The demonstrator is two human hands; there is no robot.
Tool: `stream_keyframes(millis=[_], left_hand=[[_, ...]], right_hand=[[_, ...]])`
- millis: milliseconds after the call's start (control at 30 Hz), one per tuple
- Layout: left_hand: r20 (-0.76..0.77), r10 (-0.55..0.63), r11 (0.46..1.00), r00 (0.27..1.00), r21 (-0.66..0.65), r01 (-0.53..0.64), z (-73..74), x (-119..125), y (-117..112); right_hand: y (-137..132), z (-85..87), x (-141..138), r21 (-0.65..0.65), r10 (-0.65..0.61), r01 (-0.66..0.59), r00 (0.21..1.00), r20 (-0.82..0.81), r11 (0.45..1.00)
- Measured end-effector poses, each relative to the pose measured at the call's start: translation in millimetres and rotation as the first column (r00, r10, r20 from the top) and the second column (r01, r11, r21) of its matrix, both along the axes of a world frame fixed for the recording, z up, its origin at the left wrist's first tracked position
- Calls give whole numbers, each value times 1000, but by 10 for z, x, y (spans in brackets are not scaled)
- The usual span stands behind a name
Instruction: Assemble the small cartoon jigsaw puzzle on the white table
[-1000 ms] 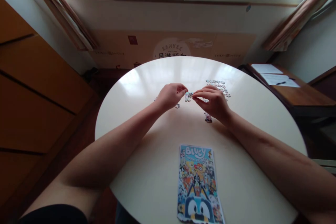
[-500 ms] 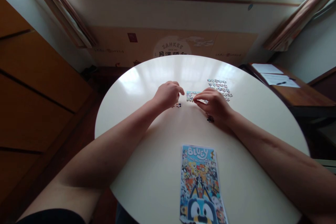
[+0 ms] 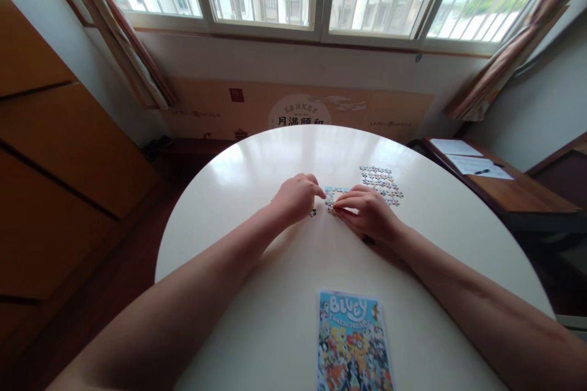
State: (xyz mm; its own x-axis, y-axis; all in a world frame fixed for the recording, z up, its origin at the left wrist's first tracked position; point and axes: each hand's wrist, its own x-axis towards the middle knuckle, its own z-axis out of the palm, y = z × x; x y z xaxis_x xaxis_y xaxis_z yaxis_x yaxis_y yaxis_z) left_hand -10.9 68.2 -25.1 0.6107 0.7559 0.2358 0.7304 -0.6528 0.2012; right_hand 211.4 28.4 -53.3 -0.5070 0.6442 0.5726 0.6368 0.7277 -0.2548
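Observation:
A small, partly joined jigsaw puzzle [image 3: 329,197] lies on the white round table [image 3: 275,324], its right part hidden by my right hand. My left hand [image 3: 299,197] is at the puzzle's left side, the index fingertip at its edge and the other fingers loosely bent, with nothing seen in them. At the puzzle's lower left corner my right hand [image 3: 369,212] pinches thumb and fingers together on what looks like a jigsaw piece, mostly hidden by the fingertips. Some loose jigsaw pieces [image 3: 313,212] show beside my left hand. A dark piece or cluster [image 3: 368,239] sits under my right wrist.
Rows of loose jigsaw pieces [image 3: 381,183] lie behind my right hand. A colourful "Bluey" picture sheet [image 3: 353,342] is near me on the table. To the right stands a wooden desk [image 3: 527,192] with papers [image 3: 479,166] and a pen. Windows and curtains are ahead.
The view has tilted up, so the table sits lower in the picture. My left index finger has come right to the puzzle's edge. My right hand keeps its pinch at the lower left corner.

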Motion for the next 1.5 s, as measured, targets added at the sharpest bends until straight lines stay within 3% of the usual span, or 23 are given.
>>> stream_keyframes(millis=[967,1200,1500], left_hand=[[-17,-11,997,1000,-73,10,72,58,-109],[-50,-21,999,999,-39,20,73,56,-107],[-78,-29,999,997,21,31,93,61,-139]], right_hand=[[31,-33,-83,-56,-60,62,998,36,996],[45,12,23,52,-128,133,988,-91,990],[38,-46,-30,61,-112,103,981,156,993]])
